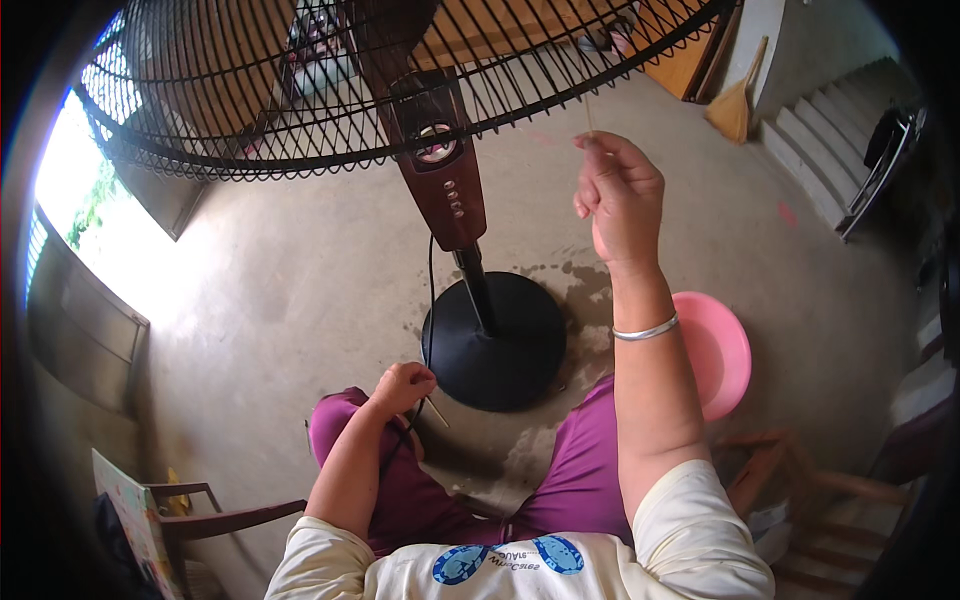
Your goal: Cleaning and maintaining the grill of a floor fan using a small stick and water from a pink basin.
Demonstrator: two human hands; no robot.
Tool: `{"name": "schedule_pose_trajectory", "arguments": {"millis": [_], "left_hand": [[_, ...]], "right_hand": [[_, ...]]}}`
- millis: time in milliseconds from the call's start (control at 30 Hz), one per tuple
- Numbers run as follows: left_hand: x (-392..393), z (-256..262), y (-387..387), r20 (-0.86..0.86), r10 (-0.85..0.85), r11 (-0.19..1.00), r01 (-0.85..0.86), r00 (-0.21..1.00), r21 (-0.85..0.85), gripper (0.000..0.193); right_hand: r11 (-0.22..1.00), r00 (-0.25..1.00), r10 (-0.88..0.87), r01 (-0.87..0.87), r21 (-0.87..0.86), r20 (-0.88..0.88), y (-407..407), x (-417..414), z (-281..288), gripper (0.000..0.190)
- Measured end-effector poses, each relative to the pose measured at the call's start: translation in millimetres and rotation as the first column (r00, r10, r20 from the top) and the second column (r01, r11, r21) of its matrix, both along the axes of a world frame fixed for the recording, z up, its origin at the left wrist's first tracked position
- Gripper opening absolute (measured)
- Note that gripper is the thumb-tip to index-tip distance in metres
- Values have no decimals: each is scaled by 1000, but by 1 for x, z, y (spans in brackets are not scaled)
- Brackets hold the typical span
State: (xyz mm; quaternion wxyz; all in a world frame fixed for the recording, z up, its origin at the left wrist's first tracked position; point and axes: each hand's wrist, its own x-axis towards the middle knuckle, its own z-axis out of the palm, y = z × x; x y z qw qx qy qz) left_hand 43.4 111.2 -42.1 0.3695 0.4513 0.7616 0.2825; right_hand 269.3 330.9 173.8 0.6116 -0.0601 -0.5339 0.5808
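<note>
A pedestal fan stands before me, its black wire grille [510, 112] across the top of the view. Below the grille is a dark red control housing [442, 180], on a pole rising from a round black base [495, 345]. My right hand [619, 191] is raised just below the grille's right rim, pinching a thin pale stick [589, 112] that points up at the wires. My left hand [405, 386] is by my left knee, beside the fan's black cord [431, 300], with another thin stick [437, 412] sticking out below its fingers.
A pink plastic basin [720, 352] sits on the concrete floor right of the fan base. Wet patches [585, 285] mark the floor there. Chairs [225, 521] flank me. A broom [739, 105] leans near concrete steps [825, 142]. A bright doorway lies at the left.
</note>
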Motion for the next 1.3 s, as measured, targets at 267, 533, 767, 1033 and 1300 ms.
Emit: {"name": "schedule_pose_trajectory", "arguments": {"millis": [267,533,767,1033,1300], "left_hand": [[5,8,1,33,26,999,-25,999,-30,21],[6,4,2,-64,23,999,-20,998,47,21],[1,-3,0,-77,19,997,-13,997,78,21],[4,9,2,-39,-15,996,19,999,92,20],[4,13,2,-97,-89,979,105,991,174,20]], "right_hand": [[997,979,69,-64,-35,192,10,2,-14,12],[1000,974,26,-27,2,224,-20,-12,-1,14],[969,939,217,-175,-173,268,-29,-25,-18,14],[952,921,295,-259,-164,254,-47,-40,-15,13],[904,898,392,-336,-264,201,-50,-58,-33,14]]}}
